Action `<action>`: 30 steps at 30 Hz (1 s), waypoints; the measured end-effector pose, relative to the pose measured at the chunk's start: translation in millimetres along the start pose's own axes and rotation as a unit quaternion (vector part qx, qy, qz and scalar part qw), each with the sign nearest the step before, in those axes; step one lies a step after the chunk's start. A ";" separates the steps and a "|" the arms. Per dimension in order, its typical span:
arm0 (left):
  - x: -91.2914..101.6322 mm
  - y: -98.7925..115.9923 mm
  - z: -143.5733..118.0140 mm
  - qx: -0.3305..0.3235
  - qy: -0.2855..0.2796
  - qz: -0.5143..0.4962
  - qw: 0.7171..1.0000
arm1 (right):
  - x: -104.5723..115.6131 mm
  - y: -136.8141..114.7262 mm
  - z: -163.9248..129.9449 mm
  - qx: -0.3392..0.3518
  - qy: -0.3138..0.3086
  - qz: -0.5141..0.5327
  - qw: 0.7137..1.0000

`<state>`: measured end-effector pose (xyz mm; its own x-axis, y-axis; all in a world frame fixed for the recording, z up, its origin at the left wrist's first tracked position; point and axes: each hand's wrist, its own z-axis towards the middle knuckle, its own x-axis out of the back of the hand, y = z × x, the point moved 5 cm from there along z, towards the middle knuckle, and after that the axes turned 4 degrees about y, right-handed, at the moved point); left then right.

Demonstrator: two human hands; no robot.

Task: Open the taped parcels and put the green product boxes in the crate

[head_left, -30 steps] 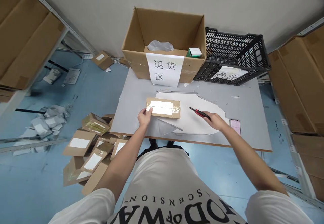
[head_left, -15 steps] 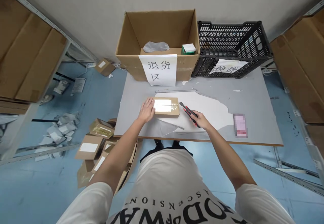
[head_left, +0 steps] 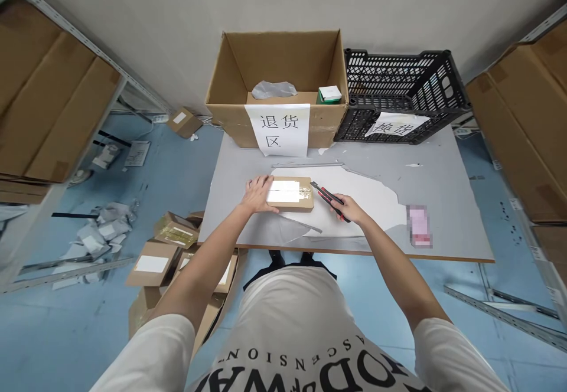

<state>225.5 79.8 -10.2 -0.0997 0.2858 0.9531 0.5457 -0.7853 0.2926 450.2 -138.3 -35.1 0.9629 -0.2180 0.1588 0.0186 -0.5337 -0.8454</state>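
A person in a white printed T-shirt (head_left: 305, 345) stood at a grey table (head_left: 443, 203), both bare arms stretched forward over its near edge. The left hand (head_left: 256, 194) lay flat on the left end of a small brown parcel (head_left: 290, 194), fingers spread and pressing down, while the right hand (head_left: 349, 208) had its fingers wrapped tightly around a red-and-black utility knife (head_left: 326, 196), the tip resting at the parcel's right end, beside the strip of clear tape over the white label. The parcel sat on a torn white sheet (head_left: 367, 200) near the middle of the table, well clear of the containers behind it. Judging by the grip and the blade's position, the step in hand appeared to be slitting the tape; the next move would likely call for a shallow, steady draw along the seam, with the holding hand kept out of the blade's path. To the right lay a blurred pink item (head_left: 419, 225). At the far edge stood an open cardboard box (head_left: 230, 85) bearing a paper sign with Chinese characters (head_left: 278, 129), a grey bag and a small green-and-white box inside it, and beside it a black plastic crate (head_left: 398, 79) with its own paper label. More taped parcels (head_left: 153, 262) were heaped on the blue floor to the left, below the shelving.
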 end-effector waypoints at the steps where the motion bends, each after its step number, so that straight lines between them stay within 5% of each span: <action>1: -0.3 -0.2 1.4 -0.004 0.000 0.004 1.000 | 2.0 -3.1 0.5 -0.005 -0.010 -0.005 1.000; 10: -3.4 -1.8 4.1 -0.036 0.028 -0.027 0.999 | 14.0 2.5 -5.6 -0.013 -0.081 0.018 0.996; 30: -10.2 -5.3 1.7 -0.068 0.048 -0.021 0.996 | -16.1 41.4 -47.3 -0.031 -0.039 0.099 0.994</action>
<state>225.0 82.0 -21.5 -0.2024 0.2723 0.9407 0.4221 -0.8425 0.3347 422.7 -195.6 -48.5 0.9640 -0.2611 -0.0504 -0.1885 -0.5371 -0.8222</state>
